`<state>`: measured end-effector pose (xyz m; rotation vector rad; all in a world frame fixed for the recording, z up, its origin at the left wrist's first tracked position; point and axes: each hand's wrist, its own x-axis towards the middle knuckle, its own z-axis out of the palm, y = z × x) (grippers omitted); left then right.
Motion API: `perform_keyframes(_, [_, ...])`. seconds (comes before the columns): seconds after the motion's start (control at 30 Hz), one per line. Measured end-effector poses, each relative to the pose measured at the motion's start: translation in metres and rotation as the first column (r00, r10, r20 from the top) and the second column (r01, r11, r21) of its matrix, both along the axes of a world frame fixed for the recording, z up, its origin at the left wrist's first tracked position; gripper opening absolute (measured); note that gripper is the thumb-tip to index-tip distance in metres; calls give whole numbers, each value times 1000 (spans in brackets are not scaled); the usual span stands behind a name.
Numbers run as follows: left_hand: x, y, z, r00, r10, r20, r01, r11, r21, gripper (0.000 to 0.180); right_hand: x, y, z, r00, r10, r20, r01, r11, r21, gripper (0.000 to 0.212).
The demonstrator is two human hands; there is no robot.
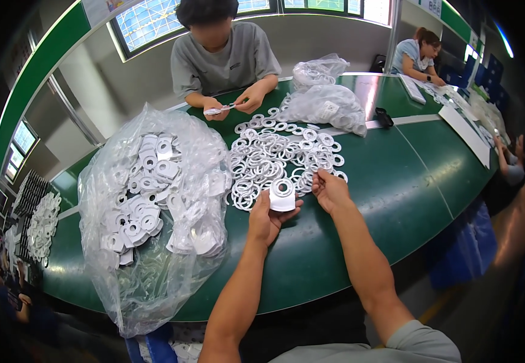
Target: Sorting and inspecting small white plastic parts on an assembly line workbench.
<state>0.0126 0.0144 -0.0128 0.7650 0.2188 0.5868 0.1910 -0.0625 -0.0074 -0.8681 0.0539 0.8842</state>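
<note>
My left hand (266, 222) holds a white plastic plate (283, 202) with a rounded top and a squared lower end. A grey-white ring sits around the hole in its upper part. To the right, my right hand (333, 191) is closed in a pinch at the near right edge of a loose pile of white rings (264, 164). Whatever is between those fingertips, if anything, is hidden. Left of my left hand, a large clear plastic bag (112, 199) lies spread open, with many similar white plates (140, 215) inside.
The green table (395, 175) curves around in front of me. Across it, a person (226, 60) handles a small white part. Bagged rings (326, 107) and a small black object (384, 117) lie beyond the pile. Another person (419, 57) works at the far right.
</note>
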Motion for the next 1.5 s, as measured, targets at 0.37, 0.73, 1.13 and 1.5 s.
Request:
perform_keyframes(0.37, [0,3,-3,1000,-8,-12,8,1000,-1,59,-26,3,9,962,156,223,-135,985,-105,15])
perform_keyframes(0.73, [0,2,-5,1000,5,-29,-4,1000,25,56,-35,2,18,912,215,351,-163,972,-171,17])
perform_keyframes(1.13, [-2,-1,-3,1000,3,-29,-3,1000,0,51,-38,-1,18,831,252,496,-177,965,-195,18])
perform_keyframes(1.5, [0,2,-4,998,20,-54,-19,1000,11,57,-39,0,20,727,348,592,-183,929,-322,18])
